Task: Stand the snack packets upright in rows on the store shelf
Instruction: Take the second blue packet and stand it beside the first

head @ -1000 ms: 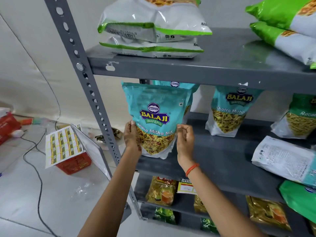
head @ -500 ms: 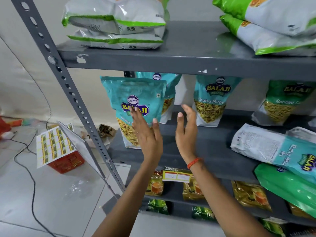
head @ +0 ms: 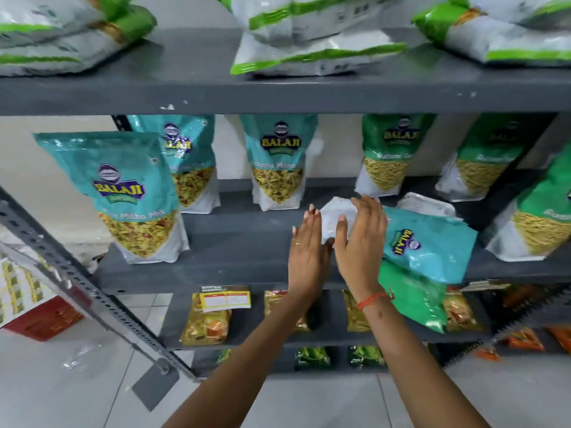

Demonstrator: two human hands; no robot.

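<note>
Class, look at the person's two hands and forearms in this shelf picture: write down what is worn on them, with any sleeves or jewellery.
Both forearms are bare, with no sleeves in view. The left hand wears a thin ring on one finger. The right hand has an orange-red thread band tied round its wrist, with a loose end sticking out. No gloves or watch show. The fingernails look light and fairly long.

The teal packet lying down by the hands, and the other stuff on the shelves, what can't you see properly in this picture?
- Lying teal packet, head view: its white bottom end is partly covered by the right hand.
- Green packet beneath it: label hidden by the teal packet and the right arm.
- Top-shelf packets: cut off by the top edge, print blurred.
- Yellow price tag: writing too small.
- Left hand: whether it touches the packet is unclear.
</note>
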